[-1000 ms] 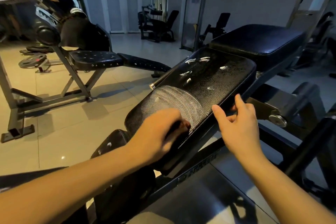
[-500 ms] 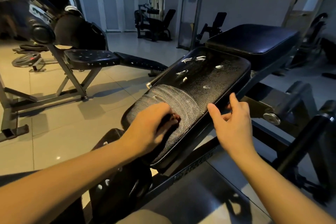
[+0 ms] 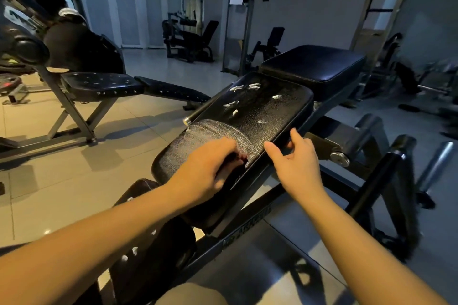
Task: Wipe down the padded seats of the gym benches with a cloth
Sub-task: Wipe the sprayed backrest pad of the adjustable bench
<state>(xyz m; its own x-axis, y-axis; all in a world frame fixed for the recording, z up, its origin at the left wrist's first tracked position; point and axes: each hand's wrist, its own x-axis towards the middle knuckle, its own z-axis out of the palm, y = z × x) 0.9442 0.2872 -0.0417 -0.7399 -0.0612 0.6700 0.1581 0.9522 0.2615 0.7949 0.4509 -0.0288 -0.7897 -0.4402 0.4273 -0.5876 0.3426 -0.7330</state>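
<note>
**Step in hand: wiping the near end of the angled bench pad [image 3: 267, 116].**
The left hand [image 3: 208, 168] presses a cloth [image 3: 241, 156], mostly hidden under its curled grip, onto the smeared near section. Just right of it, the right hand [image 3: 295, 166] grips the pad's side edge, thumb on top. The next move probably calls for a stroke away from both hands, through the white foam dabs [image 3: 235, 88] beyond them.

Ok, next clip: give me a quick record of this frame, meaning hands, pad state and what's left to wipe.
left hand: curled over a cloth, mostly hidden, on the pad's near end
right hand: grips the pad's right edge
wiped: smear arcing just beyond the left hand
unwiped: white foam blobs on the far half
beyond: flat seat, no foam visible
</note>
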